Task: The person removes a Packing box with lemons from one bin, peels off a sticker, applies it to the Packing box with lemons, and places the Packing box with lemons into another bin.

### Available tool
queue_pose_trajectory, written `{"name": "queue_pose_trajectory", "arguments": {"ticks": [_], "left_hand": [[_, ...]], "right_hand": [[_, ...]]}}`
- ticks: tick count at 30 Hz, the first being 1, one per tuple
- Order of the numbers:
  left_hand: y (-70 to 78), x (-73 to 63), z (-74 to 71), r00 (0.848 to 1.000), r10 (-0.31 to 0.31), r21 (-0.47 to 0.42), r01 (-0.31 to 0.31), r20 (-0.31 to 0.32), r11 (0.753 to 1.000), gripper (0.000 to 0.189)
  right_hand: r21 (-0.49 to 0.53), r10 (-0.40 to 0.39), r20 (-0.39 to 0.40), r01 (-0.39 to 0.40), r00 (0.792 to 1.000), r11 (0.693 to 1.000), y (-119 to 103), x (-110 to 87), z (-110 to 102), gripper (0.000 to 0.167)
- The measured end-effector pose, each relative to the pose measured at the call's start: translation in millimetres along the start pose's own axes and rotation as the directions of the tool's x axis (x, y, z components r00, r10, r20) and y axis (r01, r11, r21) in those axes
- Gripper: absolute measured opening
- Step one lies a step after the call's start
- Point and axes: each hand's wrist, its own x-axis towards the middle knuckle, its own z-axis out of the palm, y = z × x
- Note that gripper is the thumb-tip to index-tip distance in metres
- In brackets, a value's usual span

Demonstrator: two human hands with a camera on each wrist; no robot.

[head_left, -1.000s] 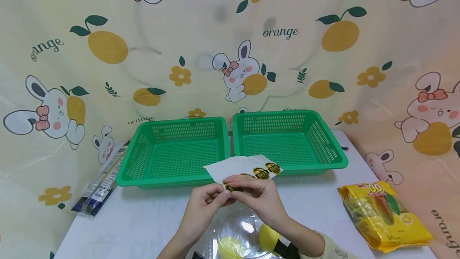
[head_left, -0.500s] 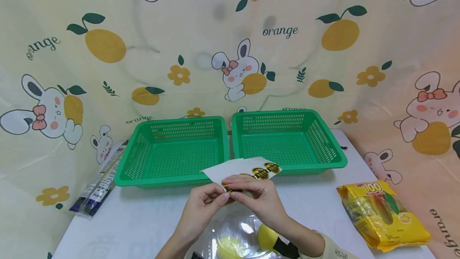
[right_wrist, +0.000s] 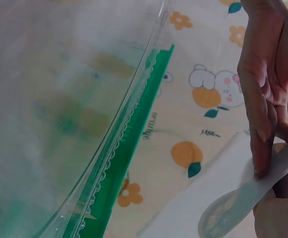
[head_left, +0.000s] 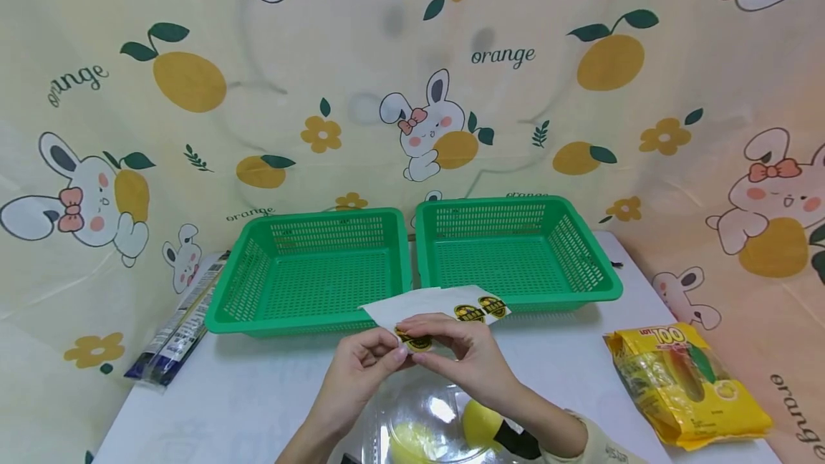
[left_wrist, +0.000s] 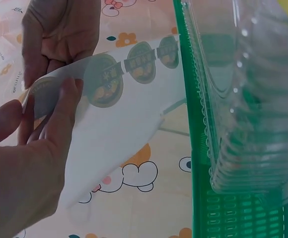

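A white sheet of stickers (head_left: 419, 301) is held up between both hands, tilted, with black-and-yellow oval stickers (head_left: 493, 306) along one edge. My left hand (head_left: 361, 374) pinches the sheet's near edge between thumb and fingers. Close beside it, my right hand (head_left: 473, 353) pinches the same edge, its fingers lying over a sticker. In the left wrist view the row of stickers (left_wrist: 140, 63) shows through the back of the sheet. Under the hands stands a clear plastic container (head_left: 396, 407), with a yellow round thing (head_left: 480, 424) partly hidden by the right forearm.
Two green baskets stand side by side at the back, a left basket (head_left: 222, 324) and a right basket (head_left: 602, 292). A yellow snack bag (head_left: 696, 385) lies at the right. Long dark-blue and silver packets (head_left: 177, 328) lie at the left edge of the white table (head_left: 258, 392).
The sheet has dipped a little, and more of the sticker between the fingertips shows. Both hands have shifted only slightly and keep their pinch.
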Motion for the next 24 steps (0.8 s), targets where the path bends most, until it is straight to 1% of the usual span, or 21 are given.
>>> {"name": "queue_pose_trajectory", "arguments": {"ticks": [3,9,15,19,22,24], "left_hand": [[-0.1,0.0,-0.9,1.0,-0.012,-0.022,0.012,0.0,1.0,0.024],[0.4,-1.2,-2.7,1.0,-0.011,-0.046,0.012,0.016,0.999,0.024],[0.9,-2.9,-4.0,1.0,-0.012,-0.04,0.013,0.028,0.999,0.023],[0.4,-4.3,-5.1,1.0,-0.006,-0.02,0.006,0.028,1.0,0.022],[0.2,-5.3,-5.5,0.999,-0.003,0.0,0.003,0.035,1.0,0.022],[-0.3,-6.1,-5.9,0.999,-0.002,0.019,0.001,0.046,1.0,0.021]], "right_hand": [[0.012,-0.002,0.008,0.002,1.0,1.0,-0.1,0.0,-1.2,0.028],[0.006,-0.029,0.019,0.029,0.999,1.0,2.2,1.0,-3.6,0.026],[0.023,-0.017,0.037,0.016,0.999,1.0,1.9,1.1,-6.1,0.024],[0.034,-0.006,0.023,0.006,1.0,0.999,0.9,1.3,-6.5,0.019],[0.038,0.03,-0.002,-0.03,1.0,0.999,0.8,1.7,-6.5,0.017],[0.045,0.086,-0.019,-0.085,0.996,0.995,0.6,1.9,-6.7,0.015]]}}
